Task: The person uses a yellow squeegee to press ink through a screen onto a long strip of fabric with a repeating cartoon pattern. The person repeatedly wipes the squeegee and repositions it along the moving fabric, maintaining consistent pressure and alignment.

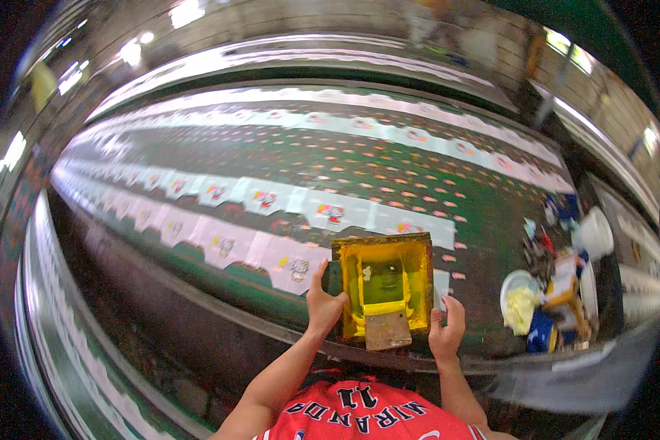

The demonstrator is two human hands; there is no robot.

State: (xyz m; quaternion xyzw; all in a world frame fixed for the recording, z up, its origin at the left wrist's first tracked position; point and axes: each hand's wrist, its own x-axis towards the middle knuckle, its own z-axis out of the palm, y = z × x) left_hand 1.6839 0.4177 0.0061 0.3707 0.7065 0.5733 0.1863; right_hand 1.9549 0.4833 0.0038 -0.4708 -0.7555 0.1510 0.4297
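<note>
A small screen-printing frame (423,293) with yellow-stained walls and a yellow-green mesh stands in front of me at the near edge of the long table. A flat brown squeegee blade (387,331) leans in its near end, coated yellow along its upper edge. My left hand (325,304) is closed on the frame's left side, thumb against the edge and index finger pointing up. Just beside the right side, my right hand (447,334) has its thumb and bent index finger apart, holding nothing that I can see. Printed pale fabric pieces (337,210) line the table to the left.
On the right of the dark green table (484,257) are a bowl of pale yellow paste (521,304), a white bucket (592,235), a blue container (541,330) and stained tools. More printed pieces (418,137) run along the far side. Another long table (59,367) lies left.
</note>
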